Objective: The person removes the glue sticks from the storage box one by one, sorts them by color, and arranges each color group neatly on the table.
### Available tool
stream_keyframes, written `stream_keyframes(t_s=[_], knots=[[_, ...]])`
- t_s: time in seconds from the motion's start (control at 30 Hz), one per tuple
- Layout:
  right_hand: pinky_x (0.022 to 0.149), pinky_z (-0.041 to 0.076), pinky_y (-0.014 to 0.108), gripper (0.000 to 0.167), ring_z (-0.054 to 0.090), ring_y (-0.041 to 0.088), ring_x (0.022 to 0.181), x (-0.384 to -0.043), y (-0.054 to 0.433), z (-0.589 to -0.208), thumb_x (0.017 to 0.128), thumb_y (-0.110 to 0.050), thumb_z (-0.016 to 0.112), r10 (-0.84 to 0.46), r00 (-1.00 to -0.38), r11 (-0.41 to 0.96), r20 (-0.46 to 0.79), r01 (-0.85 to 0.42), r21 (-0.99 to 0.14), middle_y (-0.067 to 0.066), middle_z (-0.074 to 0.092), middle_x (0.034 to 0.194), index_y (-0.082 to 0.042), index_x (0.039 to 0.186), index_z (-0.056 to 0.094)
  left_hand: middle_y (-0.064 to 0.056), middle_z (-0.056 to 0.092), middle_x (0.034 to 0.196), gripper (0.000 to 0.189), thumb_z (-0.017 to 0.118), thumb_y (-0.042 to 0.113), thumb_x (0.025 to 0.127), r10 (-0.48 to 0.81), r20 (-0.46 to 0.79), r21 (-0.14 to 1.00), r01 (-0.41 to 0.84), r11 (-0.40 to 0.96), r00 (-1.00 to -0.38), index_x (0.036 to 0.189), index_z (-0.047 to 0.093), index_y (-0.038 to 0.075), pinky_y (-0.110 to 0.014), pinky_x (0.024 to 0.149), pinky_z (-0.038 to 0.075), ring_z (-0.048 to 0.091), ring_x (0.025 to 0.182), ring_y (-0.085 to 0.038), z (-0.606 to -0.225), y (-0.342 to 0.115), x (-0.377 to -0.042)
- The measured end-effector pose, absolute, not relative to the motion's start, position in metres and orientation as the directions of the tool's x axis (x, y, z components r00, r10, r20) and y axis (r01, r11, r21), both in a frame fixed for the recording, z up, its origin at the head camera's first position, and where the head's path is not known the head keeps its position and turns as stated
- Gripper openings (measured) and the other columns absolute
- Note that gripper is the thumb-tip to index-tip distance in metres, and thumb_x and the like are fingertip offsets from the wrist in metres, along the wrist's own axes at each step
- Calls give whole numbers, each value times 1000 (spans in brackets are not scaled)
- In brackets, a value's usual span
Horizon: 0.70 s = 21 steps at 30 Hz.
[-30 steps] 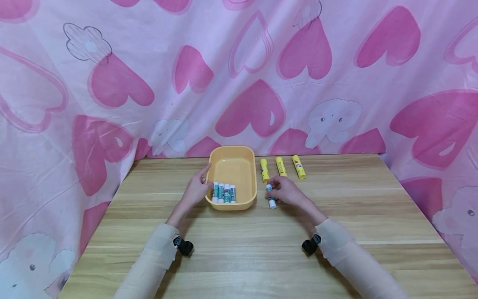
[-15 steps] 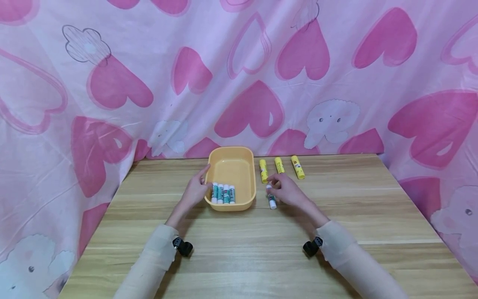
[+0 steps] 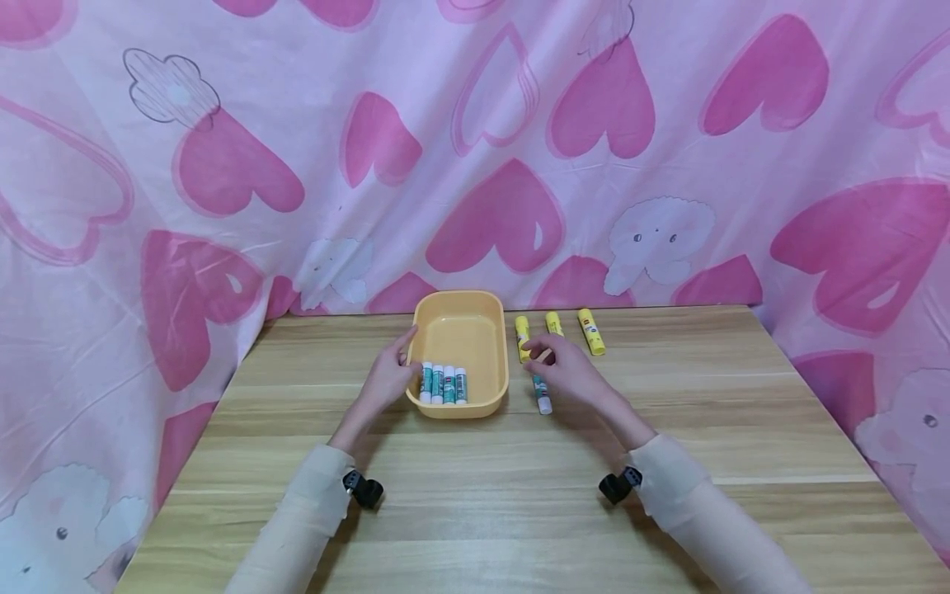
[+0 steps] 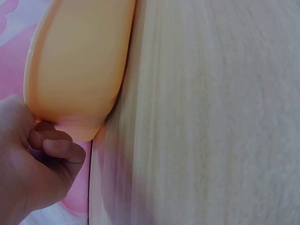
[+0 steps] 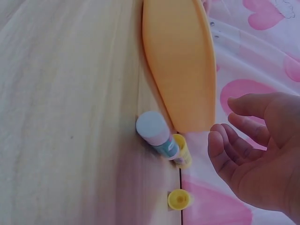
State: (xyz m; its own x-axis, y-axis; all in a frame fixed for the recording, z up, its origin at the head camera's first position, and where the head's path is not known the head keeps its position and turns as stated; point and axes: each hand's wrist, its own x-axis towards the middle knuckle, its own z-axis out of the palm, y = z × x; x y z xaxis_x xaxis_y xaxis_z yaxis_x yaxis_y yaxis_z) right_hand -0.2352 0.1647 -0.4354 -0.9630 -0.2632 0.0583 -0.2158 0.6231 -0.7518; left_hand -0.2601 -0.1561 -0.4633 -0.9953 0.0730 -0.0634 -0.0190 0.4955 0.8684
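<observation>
My left hand [image 3: 389, 378] grips the left rim of a yellow-orange plastic tray [image 3: 491, 346]; in the left wrist view its fingers [image 4: 65, 149] curl at the tray wall. Inside the tray, several white-and-green glue sticks [image 3: 449, 385] lie side by side at the near left. Another white-and-green glue stick [image 3: 543, 398] lies on the table right of the tray, its far end hidden in the head view. Just above it hovers my right hand [image 3: 567, 371], fingers loosely bent and holding nothing. The right wrist view shows a gap between this hand and the glue stick [image 5: 159, 136].
Three yellow glue sticks lie behind my right hand: a left one [image 3: 523, 334], a middle one [image 3: 553, 322] partly covered by the hand, and a right one [image 3: 591, 332]. A pink heart-patterned cloth [image 3: 497, 223] hangs behind the wooden table [image 3: 475, 495].
My right hand has let go of the white-and-green glue stick and lifted slightly, its fingers spreading apart. The glue stick stays on the table. My left hand and the tray have hardly moved.
</observation>
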Motion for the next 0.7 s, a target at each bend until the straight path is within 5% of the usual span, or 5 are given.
stream_keyframes(t_s=[0.7], knots=[[80, 53, 33, 33, 60, 21, 94, -238, 133, -408, 95, -22, 65, -317, -946, 566, 70, -248, -786, 4, 65, 107, -8, 125, 64, 1, 39, 68, 76, 62, 8, 86, 75, -47, 864, -3, 504, -996, 156, 35, 23, -21, 48, 34, 38, 58, -13, -467, -157, -263]])
